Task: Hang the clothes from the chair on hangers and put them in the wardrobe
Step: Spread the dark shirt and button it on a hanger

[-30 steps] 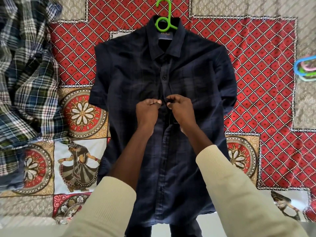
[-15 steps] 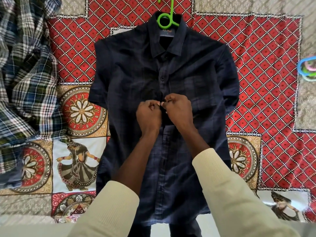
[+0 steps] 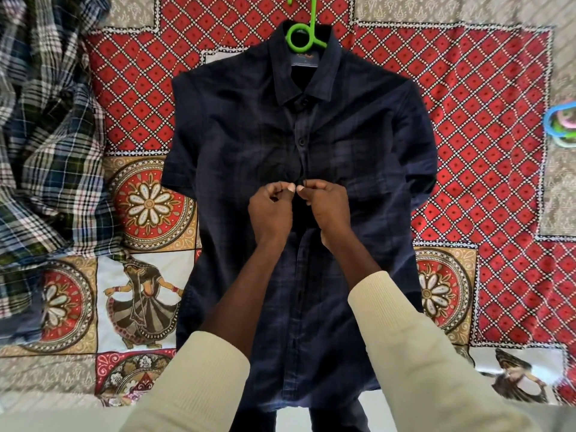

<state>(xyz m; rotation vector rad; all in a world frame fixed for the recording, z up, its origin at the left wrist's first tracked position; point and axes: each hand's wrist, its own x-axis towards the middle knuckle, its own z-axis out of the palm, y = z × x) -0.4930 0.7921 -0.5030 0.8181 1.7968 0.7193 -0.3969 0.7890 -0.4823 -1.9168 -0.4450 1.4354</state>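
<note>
Two hands are working at the middle of one navy short-sleeved shirt (image 3: 249,145), which is lying flat, front up, on a patterned bedsheet (image 3: 486,98). The left hand (image 3: 270,210) and the right hand (image 3: 328,204) are sitting side by side with thumbs nearly touching, each with fingers curled and pinching the shirt's front placket at mid-chest. Whether a button is between the fingertips I cannot tell.

Two buttons are showing above the hands, both done up, one at the collar and one lower down. One green hanger (image 3: 300,30) is sitting inside the shirt, its loop and hook sticking out of the collar, straight ahead of the hands and running off the top edge of the view. The shirt's hem is reaching back toward the person between two cream sleeves (image 3: 414,347).

Far to the left of the left hand, a heap of plaid clothing (image 3: 53,145) is lying crumpled along the left edge; how many garments are in it cannot be told. Far to the right of the right hand, a small bunch of hangers (image 3: 561,123) is poking in at the right edge, with blue, pink and green parts visible.

Bare bedsheet is lying open on both sides of the shirt, wider on the right.
</note>
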